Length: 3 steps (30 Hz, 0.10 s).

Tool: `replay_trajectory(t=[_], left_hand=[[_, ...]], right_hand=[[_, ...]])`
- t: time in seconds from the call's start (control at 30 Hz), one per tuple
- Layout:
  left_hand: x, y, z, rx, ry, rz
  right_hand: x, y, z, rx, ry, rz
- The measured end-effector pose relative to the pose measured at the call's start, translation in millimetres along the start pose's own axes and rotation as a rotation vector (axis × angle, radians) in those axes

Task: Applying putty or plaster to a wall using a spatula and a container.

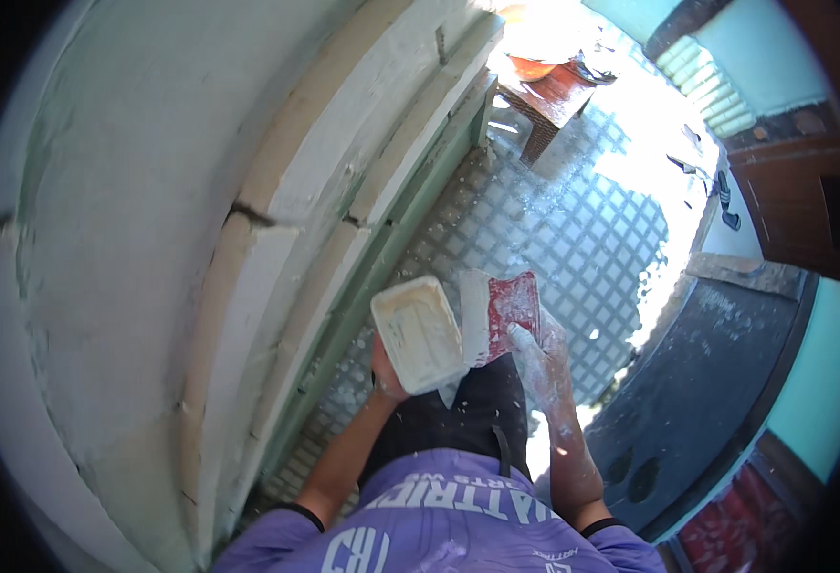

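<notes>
The left hand (pixel 388 372) grips from beneath a white plaster-coated board (pixel 419 333), fingers curled under its near edge, holding it roughly level in front of the body; just beside it, the right hand (pixel 544 358), dusted white, is closed on a red trowel (pixel 501 313) whose blade edge meets the board's right side. Left of both hands rises a stepped pale wall (pixel 277 191); under them lies a tiled floor (pixel 573 229)

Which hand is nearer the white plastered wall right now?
Left. The left hand, holding the white tray, is on the side of the wall; the right hand, gripping the red trowel, is farther out over the tiled floor.
</notes>
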<state>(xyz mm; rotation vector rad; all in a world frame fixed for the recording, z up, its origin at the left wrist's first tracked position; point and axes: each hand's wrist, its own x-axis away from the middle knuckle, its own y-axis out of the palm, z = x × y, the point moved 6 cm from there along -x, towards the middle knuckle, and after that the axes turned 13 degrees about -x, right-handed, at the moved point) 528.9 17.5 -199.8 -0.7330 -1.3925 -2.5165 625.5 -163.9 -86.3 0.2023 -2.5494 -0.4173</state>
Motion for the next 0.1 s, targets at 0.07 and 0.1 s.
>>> replay_trajectory(t=[0.07,0.1], left_hand=[[-7.4,17.8,3.0,0.249,-0.063,-0.074],[-15.4,-7.4,-12.5,0.564,-0.129,-0.056]], right_hand=[[17.3,-13.1,-21.3,0.306,-0.167,0.046],[22.9,-2.8,-34.1,0.334,-0.142,0.049]])
